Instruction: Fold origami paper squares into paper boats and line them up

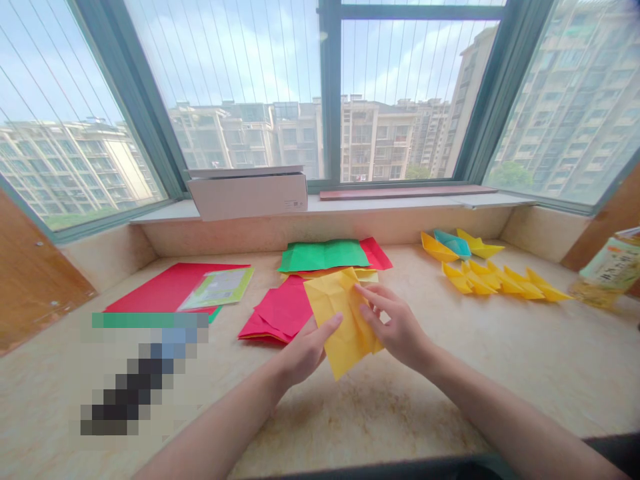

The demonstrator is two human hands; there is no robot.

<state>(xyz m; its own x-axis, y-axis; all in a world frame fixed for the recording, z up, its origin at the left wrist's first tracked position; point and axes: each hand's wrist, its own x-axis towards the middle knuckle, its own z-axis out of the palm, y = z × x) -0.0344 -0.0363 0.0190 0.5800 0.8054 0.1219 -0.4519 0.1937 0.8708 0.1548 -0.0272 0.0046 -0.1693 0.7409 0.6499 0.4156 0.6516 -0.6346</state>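
A creased yellow paper sheet (339, 313) is held up just above the stone sill, between both of my hands. My left hand (303, 350) grips its lower left edge, thumb on top and fingers behind. My right hand (395, 327) pinches the sheet's right side, fingers curled round a fold. Directly behind the sheet lies a pink-red folded paper (280, 313), and beyond that a green sheet (324, 255) on more coloured sheets.
Several folded paper boats (493, 275), mostly yellow with one teal, sit at the right. A large red sheet (167, 290) with a pale green leaflet (217, 288) lies at the left. A white box (247, 192) stands on the window ledge. A bottle (607, 270) lies at the far right.
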